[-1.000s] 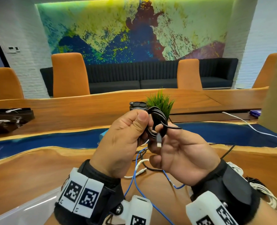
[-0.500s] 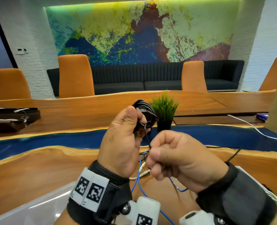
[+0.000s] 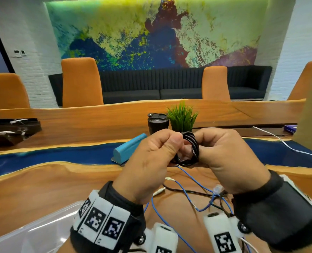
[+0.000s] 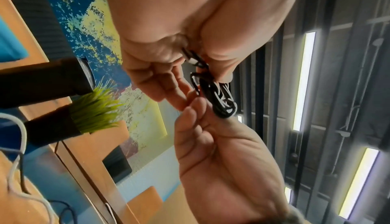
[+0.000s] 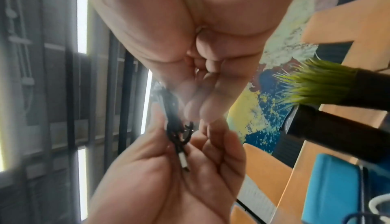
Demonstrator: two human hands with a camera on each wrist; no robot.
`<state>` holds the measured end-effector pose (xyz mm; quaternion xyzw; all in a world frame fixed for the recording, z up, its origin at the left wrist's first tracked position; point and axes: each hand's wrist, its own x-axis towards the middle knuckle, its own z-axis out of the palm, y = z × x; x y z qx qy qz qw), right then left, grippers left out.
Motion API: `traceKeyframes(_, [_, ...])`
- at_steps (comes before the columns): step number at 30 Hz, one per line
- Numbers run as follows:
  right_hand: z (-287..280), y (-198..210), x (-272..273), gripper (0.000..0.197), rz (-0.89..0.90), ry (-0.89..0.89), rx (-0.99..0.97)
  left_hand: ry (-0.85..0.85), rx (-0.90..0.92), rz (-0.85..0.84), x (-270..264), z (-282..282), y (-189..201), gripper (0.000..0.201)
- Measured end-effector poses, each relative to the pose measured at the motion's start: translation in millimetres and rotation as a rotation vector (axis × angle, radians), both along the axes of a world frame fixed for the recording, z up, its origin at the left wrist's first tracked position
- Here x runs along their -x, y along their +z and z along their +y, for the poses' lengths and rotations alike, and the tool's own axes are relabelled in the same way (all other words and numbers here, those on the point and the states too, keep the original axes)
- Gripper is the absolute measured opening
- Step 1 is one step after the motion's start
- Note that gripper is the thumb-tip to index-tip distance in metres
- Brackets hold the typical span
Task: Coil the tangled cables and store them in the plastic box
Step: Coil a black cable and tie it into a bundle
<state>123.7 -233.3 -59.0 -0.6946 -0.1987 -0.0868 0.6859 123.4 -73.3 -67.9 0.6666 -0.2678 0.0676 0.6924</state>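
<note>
A small black cable coil (image 3: 190, 148) is held in the air above the table between both hands. My left hand (image 3: 171, 148) pinches its left side with the thumb on top. My right hand (image 3: 204, 147) grips its right side with curled fingers. The left wrist view shows the black cable coil (image 4: 219, 97) between the fingertips of both hands. In the right wrist view, the coil's silver plug (image 5: 184, 161) lies against my left palm. A tangle of blue cable (image 3: 188, 189), white cable (image 3: 159, 191) and black cable lies on the table below. The clear plastic box (image 3: 32, 232) sits at the lower left.
A black tumbler (image 3: 158, 123) and a potted grass plant (image 3: 181, 117) stand just beyond the hands. A blue case (image 3: 129, 148) lies to their left. A long white cable (image 3: 288, 146) runs across the table at the right. Orange chairs line the far side.
Half a second ago my right hand was a fist below the coil, which the left hand held up alone. It has since risen and gripped the coil, now held a little lower.
</note>
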Motion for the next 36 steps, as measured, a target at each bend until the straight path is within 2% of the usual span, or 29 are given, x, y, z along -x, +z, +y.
traceKeyframes(1, [0.0, -0.1, 0.7, 0.006, 0.036, 0.047, -0.03, 0.023, 0.007, -0.008, -0.1, 0.8, 0.7, 0.032])
traceKeyframes(4, [-4.8, -1.7, -0.3, 0.024, 0.104, 0.137, -0.061, 0.111, 0.025, -0.066, -1.5, 2.8, 0.4, 0.03])
traceKeyframes(9, [-4.2, 3.9, 5.1, 0.034, 0.116, 0.253, -0.078, 0.276, 0.012, -0.206, -5.8, 4.6, -2.3, 0.022])
traceKeyframes(10, [-0.9, 3.2, 6.4, 0.033, 0.089, 0.22, -0.063, 0.305, -0.005, -0.23, -5.6, 4.4, -2.9, 0.022])
traceKeyframes(14, [12.7, -2.1, 8.9, 0.024, -0.135, -0.093, 0.079, 0.364, -0.116, -0.277, -3.4, 2.8, -5.7, 0.021])
traceKeyframes(20, [11.7, -6.4, 5.4, 0.027, -0.189, -0.165, 0.149, 0.504, -0.376, -0.395, -9.1, 1.1, -11.9, 0.02])
traceKeyframes(22, [9.8, -5.0, 3.9, 0.027, -0.12, -0.128, 0.107, 0.464, -0.386, -0.312, -10.4, 5.4, -10.3, 0.021])
traceKeyframes(23, [8.0, -3.7, 3.0, 0.026, -0.068, -0.093, 0.054, 0.407, -0.334, -0.213, -9.8, 6.9, -8.2, 0.022])
traceKeyframes(27, [2.2, 2.2, 2.4, 0.023, 0.066, -0.01, -0.123, 0.009, 0.12, 0.365, -0.6, 5.4, 6.3, 0.027])
traceKeyframes(29, [3.4, 1.4, 2.3, 0.02, 0.043, -0.047, -0.089, -0.129, 0.207, 0.501, 0.6, 7.4, 10.6, 0.021])
traceKeyframes(32, [5.6, -2.7, 1.1, 0.017, -0.005, -0.126, -0.01, -0.199, 0.113, 0.451, 2.1, 9.7, 10.0, 0.02])
traceKeyframes(34, [7.2, -4.1, 0.6, 0.016, 0.0, -0.138, -0.019, -0.087, -0.02, 0.338, 2.2, 6.3, 5.9, 0.025])
traceKeyframes(36, [7.9, -4.0, 1.5, 0.016, -0.001, -0.142, -0.033, 0.037, -0.054, 0.247, 0.7, 0.9, 2.0, 0.022])
